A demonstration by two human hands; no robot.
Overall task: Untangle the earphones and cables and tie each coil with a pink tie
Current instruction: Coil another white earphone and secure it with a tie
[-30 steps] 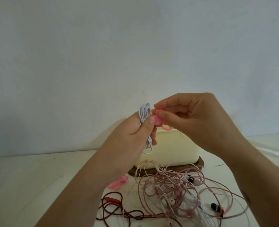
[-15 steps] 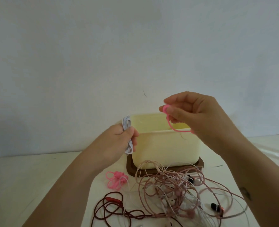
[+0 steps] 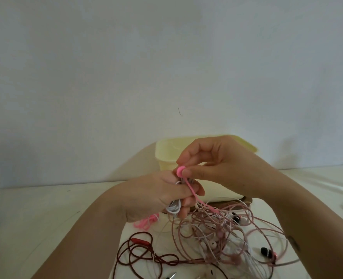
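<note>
The left hand [image 3: 156, 198] clenches the white coil [image 3: 173, 208], mostly hidden in its grip; the right hand [image 3: 223, 170] pinches the pink tie [image 3: 180, 170], whose tail seems lost among the tangle [image 3: 216, 236].

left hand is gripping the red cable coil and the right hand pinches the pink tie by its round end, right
Not quite. In the head view the left hand grips a white coil, not the red cable, which lies on the table. The right hand does pinch the pink tie by its round end.
</note>
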